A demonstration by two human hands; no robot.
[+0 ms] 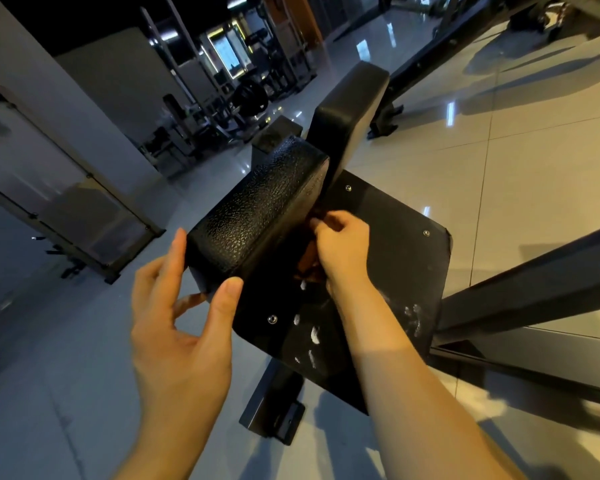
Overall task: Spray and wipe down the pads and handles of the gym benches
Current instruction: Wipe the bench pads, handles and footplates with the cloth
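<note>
Gripping end of bumpy black leather pad [257,216] with left hand [177,327]; squeezing brown cloth [306,260] beside it with right hand [342,252]

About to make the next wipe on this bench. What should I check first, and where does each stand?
1. The left hand steadies the textured pad: ok.
2. The right hand grips the cloth: ok.
3. The black board is free of white smears: not ok.
4. A spray bottle is at hand: cannot tell, none in view.
5. The upright pad is wiped: cannot tell.
</note>
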